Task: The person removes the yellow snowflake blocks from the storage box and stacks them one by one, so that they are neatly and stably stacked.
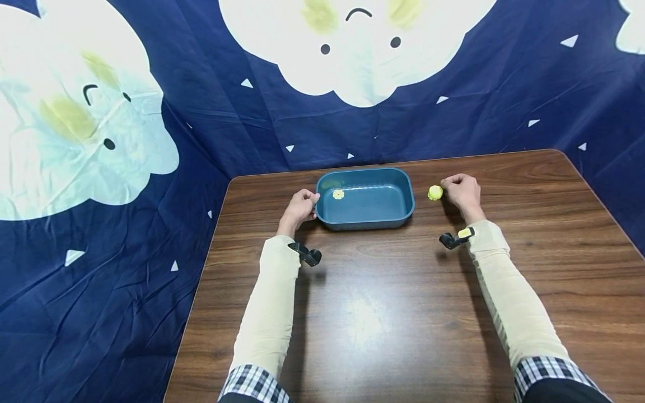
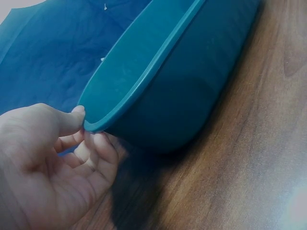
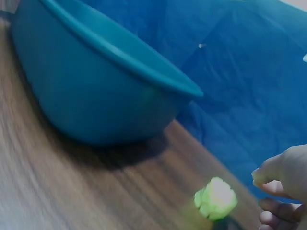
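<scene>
Table point(image 1: 393, 313): dark wood grain, w/ blue cloth point(image 1: 201, 140) hung behind and to the left, white cloud faces printed on it.

Tub point(image 1: 365, 198): teal, rectangular w/ rounded corners, sits at the far middle of the table, upright. Inside it, near the left wall, a small yellow piece point(image 1: 338, 193) lies on the floor of the tub.

L hand point(image 1: 300, 207): at the tub's left end. Wrist view shows the thumb on top of the rim and the fingers point(image 2: 98, 151) curled under the lip, pinching the rim point(image 2: 144, 88) betw. them. Cream sleeve, plaid cuff near the elbow, black wrist cam mount.

R hand point(image 1: 462, 190): on the table right of the tub, apart from it. Fingers curled loosely, tips point(image 3: 268, 175) just beside a second yellow piece point(image 1: 435, 192); cannot tell if they touch it, not gripping it as far as seen. That piece rests on the wood betw. the tub's right wall and the hand, near both. Its shape is blurred in the wrist view, lumpy, yellow-green.
</scene>
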The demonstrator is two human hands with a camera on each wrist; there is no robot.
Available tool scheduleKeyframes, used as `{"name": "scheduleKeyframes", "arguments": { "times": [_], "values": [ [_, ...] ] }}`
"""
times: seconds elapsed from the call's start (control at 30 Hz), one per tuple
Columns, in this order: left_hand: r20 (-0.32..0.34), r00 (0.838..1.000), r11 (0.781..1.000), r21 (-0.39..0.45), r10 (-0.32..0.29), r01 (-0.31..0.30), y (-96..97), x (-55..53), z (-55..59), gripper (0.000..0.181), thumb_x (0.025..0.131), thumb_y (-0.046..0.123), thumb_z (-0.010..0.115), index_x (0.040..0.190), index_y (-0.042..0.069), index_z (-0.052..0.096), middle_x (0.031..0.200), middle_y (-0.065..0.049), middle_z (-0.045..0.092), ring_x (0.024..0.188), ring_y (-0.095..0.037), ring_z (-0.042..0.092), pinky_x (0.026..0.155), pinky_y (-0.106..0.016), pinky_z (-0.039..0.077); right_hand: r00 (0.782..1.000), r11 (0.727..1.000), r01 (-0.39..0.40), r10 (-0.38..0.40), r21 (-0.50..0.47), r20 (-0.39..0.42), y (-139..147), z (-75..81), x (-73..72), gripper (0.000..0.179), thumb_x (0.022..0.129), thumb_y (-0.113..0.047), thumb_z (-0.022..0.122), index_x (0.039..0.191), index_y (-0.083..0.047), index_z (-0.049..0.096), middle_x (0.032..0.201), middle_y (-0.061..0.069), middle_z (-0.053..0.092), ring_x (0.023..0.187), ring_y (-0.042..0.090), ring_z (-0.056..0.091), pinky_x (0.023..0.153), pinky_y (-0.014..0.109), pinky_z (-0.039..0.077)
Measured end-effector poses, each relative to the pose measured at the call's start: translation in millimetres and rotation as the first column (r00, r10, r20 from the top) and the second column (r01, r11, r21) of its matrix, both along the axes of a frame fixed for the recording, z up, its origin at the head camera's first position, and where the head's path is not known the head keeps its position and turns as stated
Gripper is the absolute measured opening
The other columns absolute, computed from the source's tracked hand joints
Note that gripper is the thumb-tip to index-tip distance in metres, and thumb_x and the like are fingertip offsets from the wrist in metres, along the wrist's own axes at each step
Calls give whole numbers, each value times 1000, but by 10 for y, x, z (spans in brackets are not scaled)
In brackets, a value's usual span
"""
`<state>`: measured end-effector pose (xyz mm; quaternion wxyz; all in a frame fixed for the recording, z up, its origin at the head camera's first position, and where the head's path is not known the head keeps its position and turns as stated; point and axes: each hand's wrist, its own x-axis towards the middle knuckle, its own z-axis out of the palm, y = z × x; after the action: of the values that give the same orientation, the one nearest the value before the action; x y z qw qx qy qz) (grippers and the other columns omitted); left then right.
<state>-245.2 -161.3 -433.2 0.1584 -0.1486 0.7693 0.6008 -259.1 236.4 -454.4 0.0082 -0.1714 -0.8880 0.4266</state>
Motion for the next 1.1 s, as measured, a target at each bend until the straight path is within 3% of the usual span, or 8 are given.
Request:
{"name": "scheduleKeyframes", "arguments": {
  "times": [0.2, 0.53, 0.8, 1.1],
  "values": [
    [-5, 1000, 1000, 1, -1, 1, -2, 2, -7, 17, 100, 22, 50, 90, 10, 44, 83, -6, 43, 66, -14, 44, 55, -21, 44, 996, 1000, -23, 22, -16, -89, -120, 164, 2, 32, 92, -31, 58, 109, -4, 62, 117, 17, 61, 116, 35, 51, 101, 42, 38],
    [6, 1000, 1000, 6, 8, -8, 3, 12, 9, 17, 101, 22, 49, 90, 10, 44, 82, -5, 43, 65, -14, 44, 54, -21, 44, 970, 996, -82, 75, -19, -233, -398, 327, 2, 30, 90, -29, 64, 106, -5, 64, 99, 10, 61, 89, 20, 52, 77, 28, 39],
    [9, 1000, 1000, 10, 12, -13, 14, 8, 4, 17, 101, 23, 49, 90, 10, 44, 83, -5, 43, 66, -13, 44, 54, -19, 44, 953, 988, -153, 139, -30, -268, -688, 388, -20, 29, 90, -26, 65, 109, -4, 62, 106, 15, 61, 92, 22, 53, 79, 30, 41],
    [-18, 1000, 1000, 17, 17, -17, 12, 30, 6, 18, 101, 22, 49, 91, 8, 44, 79, -5, 42, 65, -14, 43, 56, -21, 43, 939, 972, -227, 203, -55, -278, -1045, 337, -93, 31, 89, -24, 66, 111, -4, 61, 108, 16, 59, 95, 26, 54, 81, 34, 42]
  ]
}}
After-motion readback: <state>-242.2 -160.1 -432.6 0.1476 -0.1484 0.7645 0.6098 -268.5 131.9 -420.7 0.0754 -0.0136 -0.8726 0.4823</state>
